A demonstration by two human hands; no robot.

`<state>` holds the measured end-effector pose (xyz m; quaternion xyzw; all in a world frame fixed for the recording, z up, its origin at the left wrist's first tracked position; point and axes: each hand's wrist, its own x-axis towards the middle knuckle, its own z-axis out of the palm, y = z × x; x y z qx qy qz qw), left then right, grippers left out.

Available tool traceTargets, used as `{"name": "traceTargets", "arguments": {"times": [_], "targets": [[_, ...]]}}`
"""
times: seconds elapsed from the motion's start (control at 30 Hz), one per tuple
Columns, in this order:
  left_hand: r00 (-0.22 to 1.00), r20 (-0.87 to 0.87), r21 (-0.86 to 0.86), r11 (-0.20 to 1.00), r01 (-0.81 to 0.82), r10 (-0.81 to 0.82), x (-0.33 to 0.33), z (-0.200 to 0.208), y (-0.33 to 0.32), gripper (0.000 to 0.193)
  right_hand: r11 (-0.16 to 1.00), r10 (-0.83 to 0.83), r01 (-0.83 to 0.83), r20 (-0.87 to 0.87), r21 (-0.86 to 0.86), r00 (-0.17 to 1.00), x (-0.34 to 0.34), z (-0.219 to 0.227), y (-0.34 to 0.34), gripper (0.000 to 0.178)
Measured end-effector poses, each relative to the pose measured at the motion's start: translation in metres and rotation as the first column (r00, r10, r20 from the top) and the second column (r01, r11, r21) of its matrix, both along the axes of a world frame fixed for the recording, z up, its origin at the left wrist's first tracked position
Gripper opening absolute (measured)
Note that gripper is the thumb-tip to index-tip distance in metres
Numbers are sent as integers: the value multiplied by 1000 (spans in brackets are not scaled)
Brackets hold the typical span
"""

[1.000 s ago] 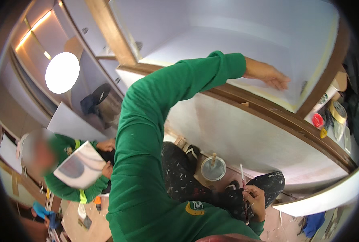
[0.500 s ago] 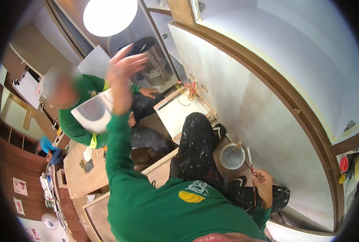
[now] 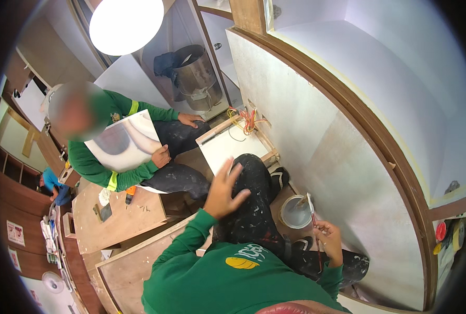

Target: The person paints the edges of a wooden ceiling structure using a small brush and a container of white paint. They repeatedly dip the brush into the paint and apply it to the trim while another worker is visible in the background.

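Observation:
My left hand (image 3: 225, 192) is open above my raised knee, fingers spread, touching nothing I can make out. In my right hand (image 3: 330, 242) is a thin red-handled paintbrush (image 3: 313, 215), its pale tip pointing up beside the tub. The round white tub (image 3: 297, 220) stands on the floor between my legs and the curved panel, with greyish-white liquid inside and a short wooden handle leaning at its rim. Beyond my knee, a white board (image 3: 228, 149) in a wooden frame lies near a bundle of red and yellow wires (image 3: 249, 123).
A co-worker in green sits at the left, holding a glossy white panel (image 3: 127, 141). A drill (image 3: 130, 194) lies on the plywood bench (image 3: 118, 222) at left. A metal drum (image 3: 197, 78) stands at the back. The curved whitish panel (image 3: 322, 141) rises along the right.
My left hand has come down from its raised position before the co-worker to above my knee. My right hand still holds the paintbrush. The co-worker's panel now shows fully.

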<state>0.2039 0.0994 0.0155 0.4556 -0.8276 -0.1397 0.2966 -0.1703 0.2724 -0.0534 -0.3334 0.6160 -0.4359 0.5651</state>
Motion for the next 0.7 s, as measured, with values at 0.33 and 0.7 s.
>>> {"name": "traceTargets", "arguments": {"times": [0.33,0.7], "targets": [[985,-140,-31,994,-106,101,-6,-61,29,90,993,-113,118,229,-7,967,8,-27,-9,20],[979,-171,-29,993,-114,107,-5,-59,31,84,999,44,-41,229,-16,972,-8,-27,-21,20]]}}
